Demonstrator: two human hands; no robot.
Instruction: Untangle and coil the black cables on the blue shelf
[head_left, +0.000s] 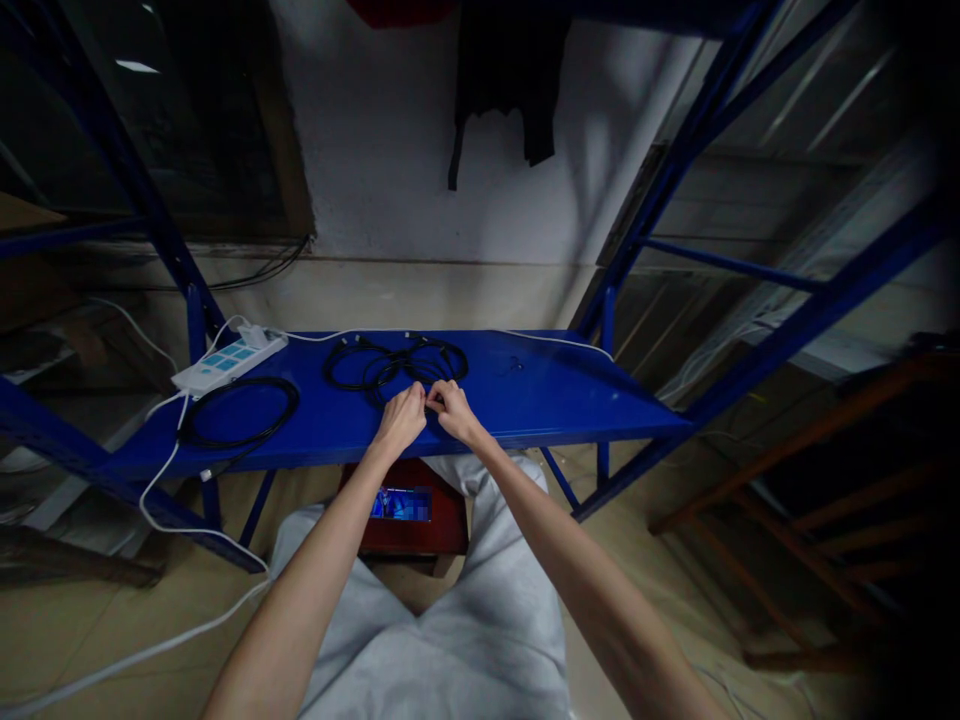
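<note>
My left hand [401, 417] and my right hand [452, 409] meet over the blue metal shelf [525, 400], fingers pinched together on a black cable [397, 365]. That cable lies in tangled loops just beyond my fingertips. Its end between my fingers is too small to make out. A second black cable [238, 412] lies coiled in a ring to the left, apart from both hands.
A white power strip [227, 362] sits at the shelf's back left, its white cord [161, 490] trailing down to the floor. Blue rack uprights [135, 190] stand on both sides. A red-brown stool [416, 510] is under the shelf between my knees. Dark clothing [510, 80] hangs on the wall.
</note>
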